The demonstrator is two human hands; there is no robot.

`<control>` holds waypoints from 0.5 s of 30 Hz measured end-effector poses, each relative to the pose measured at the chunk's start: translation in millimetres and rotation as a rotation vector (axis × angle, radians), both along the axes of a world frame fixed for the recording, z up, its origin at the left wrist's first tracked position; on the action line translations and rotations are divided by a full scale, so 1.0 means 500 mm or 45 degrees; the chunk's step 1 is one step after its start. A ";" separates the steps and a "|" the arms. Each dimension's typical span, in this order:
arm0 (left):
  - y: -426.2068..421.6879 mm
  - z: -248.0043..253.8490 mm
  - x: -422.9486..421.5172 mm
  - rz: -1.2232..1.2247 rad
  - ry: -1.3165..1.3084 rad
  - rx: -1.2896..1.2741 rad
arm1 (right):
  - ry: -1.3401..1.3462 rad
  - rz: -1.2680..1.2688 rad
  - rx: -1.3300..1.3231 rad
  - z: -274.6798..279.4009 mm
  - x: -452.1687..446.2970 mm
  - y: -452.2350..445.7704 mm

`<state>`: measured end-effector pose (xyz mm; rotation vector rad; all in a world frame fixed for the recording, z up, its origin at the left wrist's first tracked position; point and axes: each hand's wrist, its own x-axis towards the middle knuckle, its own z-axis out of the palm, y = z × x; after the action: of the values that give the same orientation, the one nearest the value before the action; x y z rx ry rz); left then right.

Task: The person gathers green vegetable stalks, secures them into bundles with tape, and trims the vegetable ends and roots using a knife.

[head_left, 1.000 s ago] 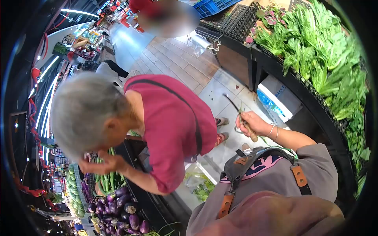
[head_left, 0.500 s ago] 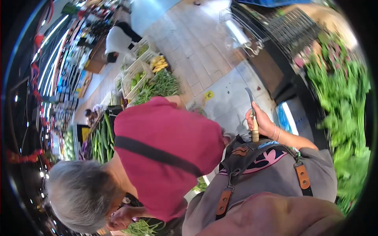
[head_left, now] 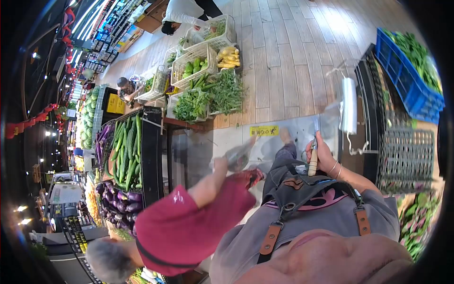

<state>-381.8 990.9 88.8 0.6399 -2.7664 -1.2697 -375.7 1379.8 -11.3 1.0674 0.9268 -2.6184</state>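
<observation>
Knife (head_left: pixel 312 163) in my right hand (head_left: pixel 325 155), fingers closed round the handle, near apron (head_left: pixel 302 190). Grasp done; blade clear of vegetables (head_left: pixel 227 92), no cutting visible. Left hand out of view, fingers can't tell.

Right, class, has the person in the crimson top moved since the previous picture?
Yes, the person in crimson has moved farther down the view from the yellow floor sign.

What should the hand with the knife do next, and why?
I'd probably tip the knife downward: the right hand holds it pointing forward, away from the body, and a person in red is close by on the left.
</observation>
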 end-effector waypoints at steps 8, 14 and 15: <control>0.165 -0.314 -0.450 -0.126 -0.748 0.548 | 0.003 -0.209 -0.303 0.060 -0.427 0.238; 0.310 -0.583 -0.814 0.024 -1.129 0.838 | 0.258 -0.211 -0.195 0.119 -0.669 0.392; 0.350 -0.561 -0.898 0.025 -1.121 0.831 | 0.221 -0.275 -0.196 0.117 -0.707 0.420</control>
<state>-831.0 1165.7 -191.5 1.5868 -2.8102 -2.3732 -729.2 1589.8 47.2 0.9632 0.6588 -2.9428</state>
